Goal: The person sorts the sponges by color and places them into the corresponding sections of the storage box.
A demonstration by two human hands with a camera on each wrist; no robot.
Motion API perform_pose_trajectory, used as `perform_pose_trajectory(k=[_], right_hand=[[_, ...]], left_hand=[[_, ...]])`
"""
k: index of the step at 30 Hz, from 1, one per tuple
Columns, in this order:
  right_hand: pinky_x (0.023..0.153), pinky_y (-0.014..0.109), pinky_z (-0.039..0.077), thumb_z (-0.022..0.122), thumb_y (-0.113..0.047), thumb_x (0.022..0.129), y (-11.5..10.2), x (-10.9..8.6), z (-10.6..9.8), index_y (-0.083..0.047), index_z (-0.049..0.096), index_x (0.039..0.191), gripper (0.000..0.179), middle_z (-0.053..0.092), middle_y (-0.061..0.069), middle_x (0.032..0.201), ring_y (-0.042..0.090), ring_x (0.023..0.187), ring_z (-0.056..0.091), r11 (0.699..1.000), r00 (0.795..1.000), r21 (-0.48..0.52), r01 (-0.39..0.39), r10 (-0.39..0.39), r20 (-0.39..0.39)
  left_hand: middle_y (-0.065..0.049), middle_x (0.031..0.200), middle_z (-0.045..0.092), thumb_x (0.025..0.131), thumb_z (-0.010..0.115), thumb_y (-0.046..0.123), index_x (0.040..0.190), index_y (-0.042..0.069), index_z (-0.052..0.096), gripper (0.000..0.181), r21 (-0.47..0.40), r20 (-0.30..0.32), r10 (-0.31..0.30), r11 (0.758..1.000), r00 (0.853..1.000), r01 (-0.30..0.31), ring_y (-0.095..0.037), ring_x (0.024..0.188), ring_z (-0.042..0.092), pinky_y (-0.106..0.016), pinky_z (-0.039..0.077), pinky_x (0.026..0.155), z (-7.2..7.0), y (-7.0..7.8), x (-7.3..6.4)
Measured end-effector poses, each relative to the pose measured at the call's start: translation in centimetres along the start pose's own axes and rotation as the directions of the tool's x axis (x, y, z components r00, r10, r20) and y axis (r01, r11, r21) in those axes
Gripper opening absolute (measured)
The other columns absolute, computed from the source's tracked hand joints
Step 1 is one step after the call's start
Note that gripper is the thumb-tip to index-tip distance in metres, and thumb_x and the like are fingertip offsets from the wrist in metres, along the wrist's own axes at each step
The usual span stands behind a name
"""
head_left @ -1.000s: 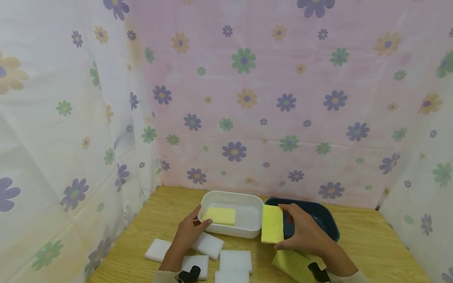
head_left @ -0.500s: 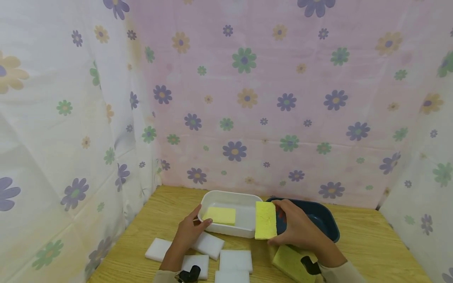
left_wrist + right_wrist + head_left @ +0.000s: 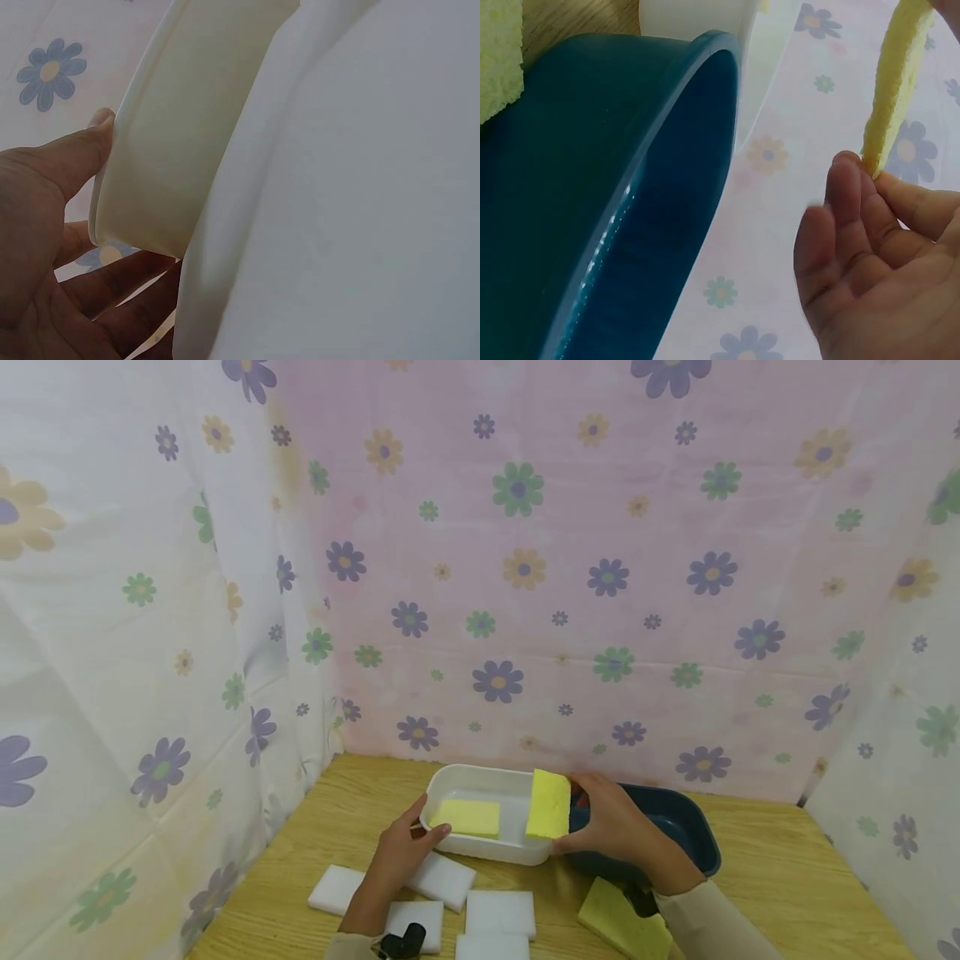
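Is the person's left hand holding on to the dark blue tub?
No, the left hand grips one end of the white tub, and the dark blue tub stands by the other end.

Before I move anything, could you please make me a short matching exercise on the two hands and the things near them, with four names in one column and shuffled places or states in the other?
1. Left hand
2. Dark blue tub
3. Right hand
4. White pads

A. holds a yellow sponge
B. several, lying on the table
C. holds the white tub
D. stands just right of the white tub

Pairs: 1-C, 2-D, 3-A, 4-B.
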State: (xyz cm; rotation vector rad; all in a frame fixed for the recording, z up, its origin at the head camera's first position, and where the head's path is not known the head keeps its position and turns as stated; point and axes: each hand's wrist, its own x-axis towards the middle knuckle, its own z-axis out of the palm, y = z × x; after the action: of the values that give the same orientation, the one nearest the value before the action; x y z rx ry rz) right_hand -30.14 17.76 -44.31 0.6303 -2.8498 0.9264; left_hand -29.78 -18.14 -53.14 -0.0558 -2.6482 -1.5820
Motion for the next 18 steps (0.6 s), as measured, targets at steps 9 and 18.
perform_pose_trajectory(k=[9,18], right_hand=[[0.091,0.043,0.053,0.094,-0.068,0.056,0.1,1.2,0.9,-0.020,0.057,0.141,0.105,0.060,-0.004,0.127,0.016,0.111,0.057,0.997,1.000,-0.078,-0.014,0.013,-0.008],[0.104,0.057,0.049,0.092,-0.070,0.059,0.2,2.0,1.9,-0.013,0.051,0.152,0.116,0.053,0.007,0.147,0.033,0.132,0.053,0.986,0.999,-0.160,-0.043,0.042,-0.005]], left_hand=[[-0.021,0.148,0.058,0.094,0.075,0.049,0.162,0.015,0.037,0.086,-0.001,-0.006,-0.002,1.000,1.000,0.002,-0.035,0.126,0.065,-0.046,0.059,0.094,0.0,0.1,0.0],[-0.022,0.147,0.058,0.094,0.075,0.049,0.162,0.014,0.037,0.086,0.001,-0.004,0.002,1.000,1.000,-0.002,-0.036,0.126,0.066,-0.046,0.059,0.094,0.0,0.1,-0.1]])
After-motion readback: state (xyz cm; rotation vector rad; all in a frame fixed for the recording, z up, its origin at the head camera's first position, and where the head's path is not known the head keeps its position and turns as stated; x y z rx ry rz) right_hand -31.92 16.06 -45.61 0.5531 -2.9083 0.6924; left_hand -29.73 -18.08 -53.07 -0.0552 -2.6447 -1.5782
